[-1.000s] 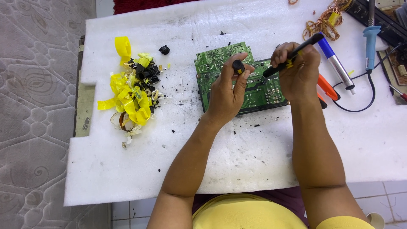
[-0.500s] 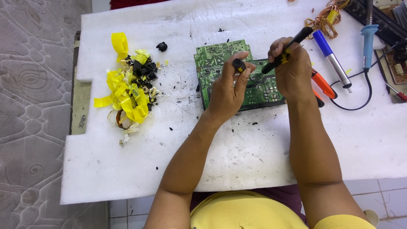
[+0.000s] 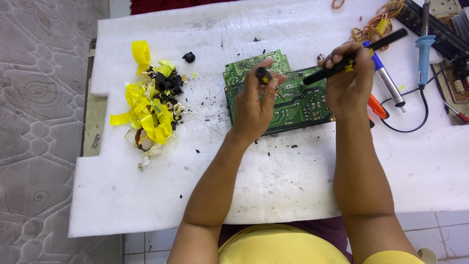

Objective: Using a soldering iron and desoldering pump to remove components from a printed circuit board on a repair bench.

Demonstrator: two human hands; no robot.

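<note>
While green board lies under both hands | left grip pinches black part | right grip clasps black tool

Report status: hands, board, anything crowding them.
Left hand grips small black part over green board. Right hand grips black tool, tip at board. Orange tool beside right hand.

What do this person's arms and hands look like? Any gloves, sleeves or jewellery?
Both arms are bare from above the elbow down. The left hand and right hand wear no gloves, and no rings, watch or bracelet show. Only the edge of a yellow top appears near the shoulders.
</note>
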